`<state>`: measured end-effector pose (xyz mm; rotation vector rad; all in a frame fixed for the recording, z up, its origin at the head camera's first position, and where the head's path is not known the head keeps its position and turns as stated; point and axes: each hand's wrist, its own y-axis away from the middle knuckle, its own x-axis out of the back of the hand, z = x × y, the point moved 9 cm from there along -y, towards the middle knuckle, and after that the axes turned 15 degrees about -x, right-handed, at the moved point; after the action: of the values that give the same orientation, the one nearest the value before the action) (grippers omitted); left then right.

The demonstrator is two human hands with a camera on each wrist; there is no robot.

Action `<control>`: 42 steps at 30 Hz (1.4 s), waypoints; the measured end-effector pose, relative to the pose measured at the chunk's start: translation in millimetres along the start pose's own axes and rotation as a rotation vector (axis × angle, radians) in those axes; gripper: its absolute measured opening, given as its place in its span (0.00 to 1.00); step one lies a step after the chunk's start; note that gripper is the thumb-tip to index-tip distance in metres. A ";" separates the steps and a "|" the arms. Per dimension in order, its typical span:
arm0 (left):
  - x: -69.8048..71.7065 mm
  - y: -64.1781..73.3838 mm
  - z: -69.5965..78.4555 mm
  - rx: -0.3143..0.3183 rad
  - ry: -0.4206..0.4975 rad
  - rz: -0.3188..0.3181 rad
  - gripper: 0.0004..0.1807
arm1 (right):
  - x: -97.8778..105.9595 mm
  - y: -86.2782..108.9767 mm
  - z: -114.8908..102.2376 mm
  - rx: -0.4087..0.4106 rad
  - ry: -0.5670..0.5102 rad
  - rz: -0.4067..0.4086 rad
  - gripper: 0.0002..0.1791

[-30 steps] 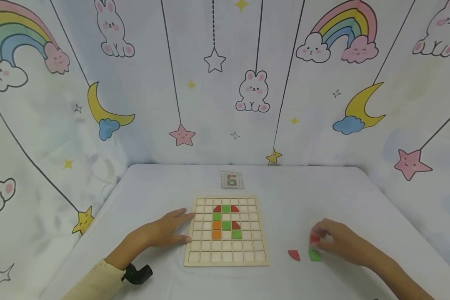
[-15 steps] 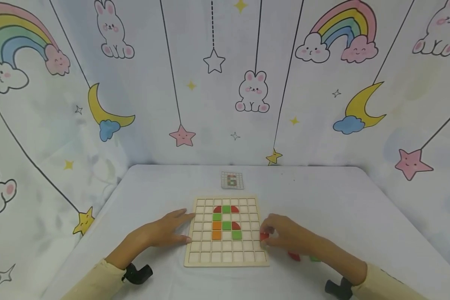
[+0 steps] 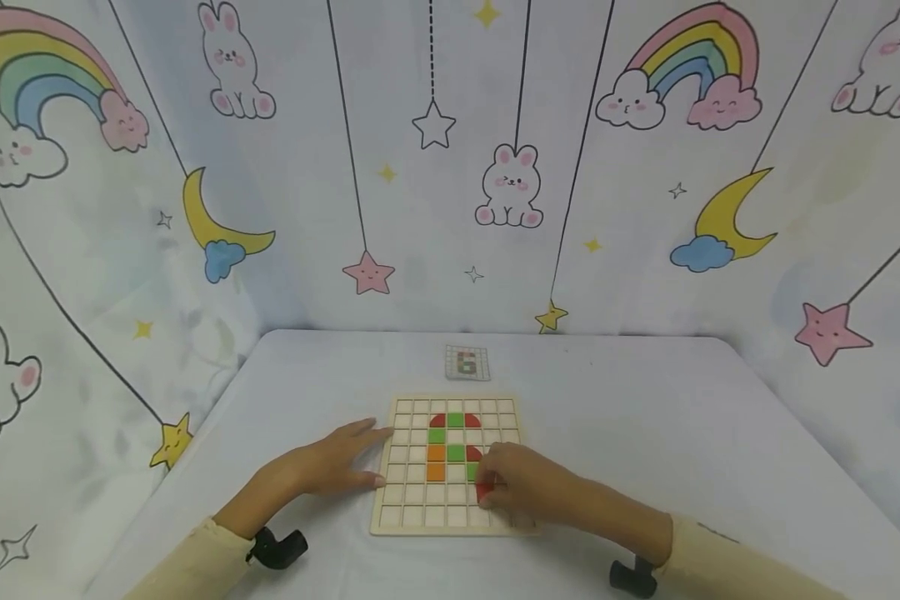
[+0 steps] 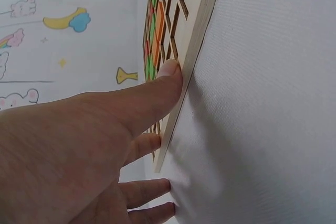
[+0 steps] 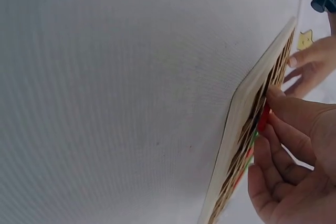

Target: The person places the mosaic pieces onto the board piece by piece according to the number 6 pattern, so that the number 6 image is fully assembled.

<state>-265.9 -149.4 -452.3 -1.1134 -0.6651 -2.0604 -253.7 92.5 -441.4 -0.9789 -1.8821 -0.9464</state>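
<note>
A wooden grid board point(image 3: 420, 531) lies flat on the white table, with red, green and orange tiles in several of its cells. My left hand point(image 3: 330, 462) rests at its left edge, thumb point(image 4: 170, 74) on the rim and fingers fairly straight. Over the lower right part of the grid, my right hand point(image 3: 532, 487) pinches a red tile point(image 3: 483, 493) between thumb and fingers. In the right wrist view that red tile point(image 5: 263, 118) is seen edge-on, close to the board's surface; whether it touches the cell I cannot tell. The right hand covers several cells on that side.
A small card point(image 3: 467, 363) with a gridded, coloured figure like a 6 lies behind the board. The right forearm hides the spot where loose tiles lay. A patterned cloth backdrop point(image 3: 307, 167) rises behind and beside the table point(image 3: 630, 400).
My right hand has picked up a red tile from the table at right and carried it left over the board. The left hand has stayed at the board's edge.
</note>
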 end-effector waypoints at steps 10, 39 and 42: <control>0.2 2.3 1.1 -0.003 0.001 0.000 0.44 | 2.9 4.2 -4.3 0.029 -0.013 0.018 0.09; -0.5 0.5 -1.2 0.022 0.004 -0.009 0.45 | 3.3 7.3 -19.5 0.179 0.128 0.114 0.08; -0.9 0.8 -0.9 0.013 0.010 -0.005 0.44 | 2.5 8.0 -20.6 0.199 0.146 0.136 0.08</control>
<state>-265.4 -150.2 -453.4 -1.0944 -0.6754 -2.0620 -241.4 78.7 -428.9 -0.8815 -1.7276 -0.7157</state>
